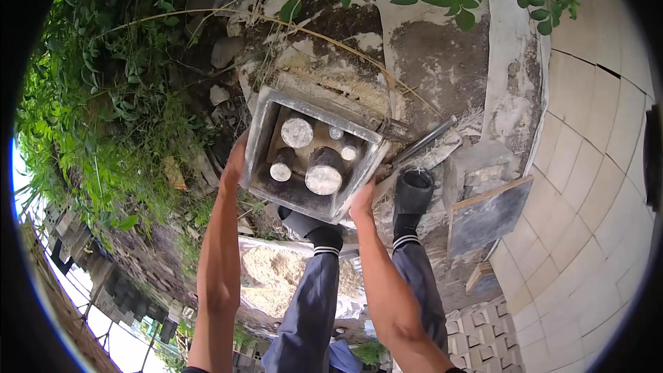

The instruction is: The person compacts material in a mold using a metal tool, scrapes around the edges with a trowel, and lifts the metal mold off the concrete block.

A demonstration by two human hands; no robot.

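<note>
I hold a grey, dust-coated rectangular metal box mould (324, 112) up in front of me, its open face towards my head. Inside stand several round cylinders of different sizes with pale, powdery ends, among them a wide one (297, 131) and a long dark-sided one (323, 179). My left hand (238, 157) grips the mould's left side, fingers mostly hidden behind it. At the lower right corner my right hand (362, 198) is closed on the opposite side, its fingertips also out of sight. The mould is tilted slightly.
A metal pipe (427, 141) lies right of the mould, near my black shoe (414, 192). A square dark board (489, 215) leans beside a pale panelled wall (587, 138). Sandy powder (273, 273) lies behind my legs. Plants (90, 97) crowd the left; stacked blocks (483, 335) stand lower right.
</note>
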